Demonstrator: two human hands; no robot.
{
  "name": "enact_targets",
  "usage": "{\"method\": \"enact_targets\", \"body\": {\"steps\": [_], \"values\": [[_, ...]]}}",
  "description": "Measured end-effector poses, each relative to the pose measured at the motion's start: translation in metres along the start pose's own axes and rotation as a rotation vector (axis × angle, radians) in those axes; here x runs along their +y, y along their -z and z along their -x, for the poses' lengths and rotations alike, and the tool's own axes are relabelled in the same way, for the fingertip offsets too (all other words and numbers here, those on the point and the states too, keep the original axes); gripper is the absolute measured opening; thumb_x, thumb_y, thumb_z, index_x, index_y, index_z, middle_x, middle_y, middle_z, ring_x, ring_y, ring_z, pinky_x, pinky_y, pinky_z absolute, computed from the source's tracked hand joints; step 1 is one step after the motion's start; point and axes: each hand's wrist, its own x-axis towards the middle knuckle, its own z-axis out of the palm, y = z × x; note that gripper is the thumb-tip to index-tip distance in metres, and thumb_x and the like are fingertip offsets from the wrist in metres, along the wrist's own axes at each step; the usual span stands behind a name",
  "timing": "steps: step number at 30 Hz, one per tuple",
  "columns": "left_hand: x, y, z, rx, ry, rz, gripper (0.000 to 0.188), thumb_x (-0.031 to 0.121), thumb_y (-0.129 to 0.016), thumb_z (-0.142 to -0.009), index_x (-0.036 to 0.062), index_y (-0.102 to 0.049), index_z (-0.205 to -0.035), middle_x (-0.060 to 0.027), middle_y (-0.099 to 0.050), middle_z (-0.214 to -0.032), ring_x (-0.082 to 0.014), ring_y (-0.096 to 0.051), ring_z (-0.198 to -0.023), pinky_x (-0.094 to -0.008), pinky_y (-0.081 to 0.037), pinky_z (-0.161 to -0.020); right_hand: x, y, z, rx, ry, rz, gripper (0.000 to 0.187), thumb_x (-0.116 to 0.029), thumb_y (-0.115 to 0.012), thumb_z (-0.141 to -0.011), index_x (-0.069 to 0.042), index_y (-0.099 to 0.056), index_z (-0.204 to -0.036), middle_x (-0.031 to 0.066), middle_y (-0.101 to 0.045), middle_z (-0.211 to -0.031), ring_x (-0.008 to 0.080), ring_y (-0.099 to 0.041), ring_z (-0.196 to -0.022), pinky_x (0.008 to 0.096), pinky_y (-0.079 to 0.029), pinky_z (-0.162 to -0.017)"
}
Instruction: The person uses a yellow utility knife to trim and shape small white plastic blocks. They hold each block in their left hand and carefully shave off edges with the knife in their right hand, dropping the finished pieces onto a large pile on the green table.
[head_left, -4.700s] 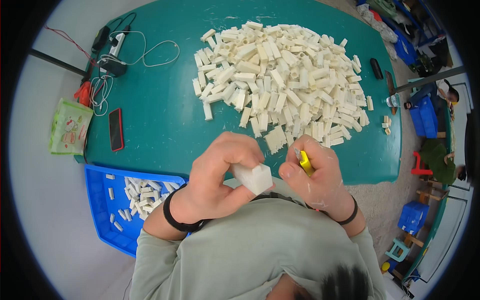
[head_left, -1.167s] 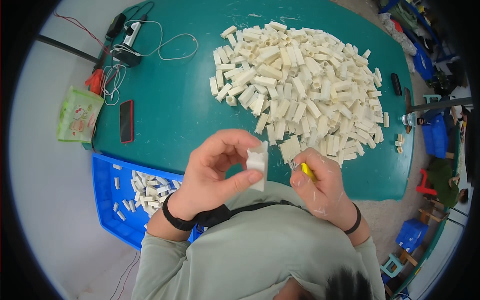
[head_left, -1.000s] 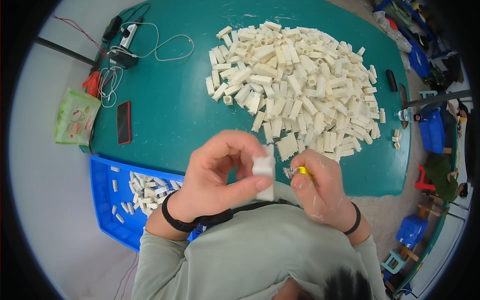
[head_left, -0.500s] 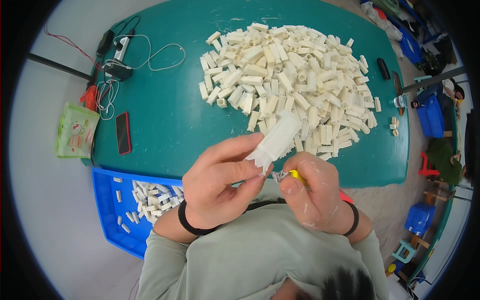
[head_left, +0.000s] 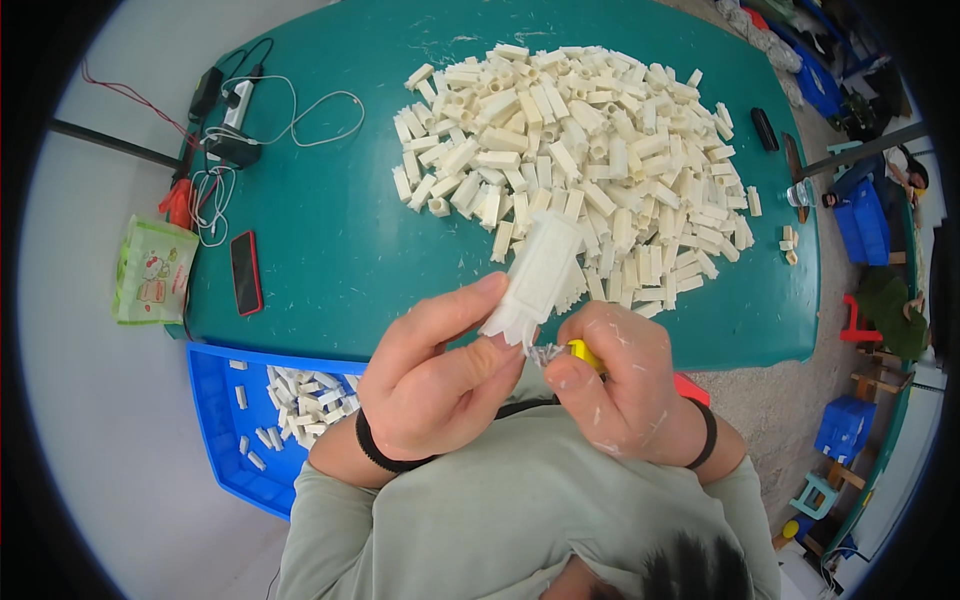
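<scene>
Between the thumb and fingers of my left hand (head_left: 440, 375) is a cream plastic square tube (head_left: 540, 275), tilted, with a ragged flared rim at its near end. My right hand (head_left: 620, 380) is closed around a small yellow-handled tool (head_left: 586, 354). Its grey, metal-looking tip meets or nearly meets the ragged rim; the fingers hide most of the handle, so its exact kind is unclear. Beyond both hands, a large pile of similar cream tubes (head_left: 600, 150) covers much of the green table (head_left: 330, 200).
A blue tray (head_left: 222, 430) with several small white tubes sits at lower left. On the table's left lie a red-edged phone (head_left: 245, 272), a power strip (head_left: 238, 105) and white cables. A green-white bag (head_left: 152, 272) hangs by the left edge. A black case (head_left: 764, 130) lies far right.
The tube has swung more upright in my left hand. My right hand and its tool have shifted slightly left, along the ragged rim.
</scene>
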Motion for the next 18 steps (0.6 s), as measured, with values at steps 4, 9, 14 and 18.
{"method": "enact_targets", "body": {"steps": [4,9,14,18], "values": [[0.000,0.001,0.001,-0.006,-0.025,-0.067,0.028,-0.007,-0.074,-0.063,0.0014,-0.059,-0.085,-0.0235,-0.057,-0.108,-0.0292,-0.063,-0.085,-0.0316,-0.053,-0.069,0.003,-0.001,0.000,0.043,0.038,0.071,0.029,-0.026,-0.065,-0.082,-0.003,-0.051,-0.071,0.0087,-0.048,-0.061,0.0262,-0.048,-0.050,0.0334,-0.035,-0.044],[-0.003,0.003,0.003,-0.024,-0.038,-0.004,0.029,-0.007,-0.074,-0.062,0.0018,-0.059,-0.085,-0.0233,-0.057,-0.108,-0.0293,-0.064,-0.083,-0.0316,-0.053,-0.069,0.006,0.000,0.000,0.051,0.018,0.132,0.029,-0.026,-0.066,-0.080,-0.003,-0.051,-0.072,0.0086,-0.049,-0.061,0.0259,-0.049,-0.050,0.0332,-0.036,-0.044],[-0.001,-0.001,0.003,0.043,0.124,0.169,0.028,-0.010,-0.071,-0.063,0.0019,-0.058,-0.085,-0.0223,-0.058,-0.107,-0.0269,-0.064,-0.083,-0.0305,-0.055,-0.069,0.005,0.003,0.003,0.032,-0.001,-0.046,0.028,-0.026,-0.064,-0.082,-0.002,-0.052,-0.076,0.0085,-0.050,-0.062,0.0225,-0.047,-0.051,0.0298,-0.037,-0.046],[-0.004,-0.001,-0.002,0.030,0.134,0.323,0.027,-0.012,-0.069,-0.064,0.0019,-0.058,-0.084,-0.0214,-0.058,-0.106,-0.0259,-0.064,-0.085,-0.0306,-0.056,-0.069,0.007,0.010,0.005,0.025,-0.214,-0.298,0.027,-0.025,-0.061,-0.086,0.001,-0.053,-0.086,0.0027,-0.051,-0.064,0.0093,-0.043,-0.054,0.0231,-0.035,-0.049]]}}
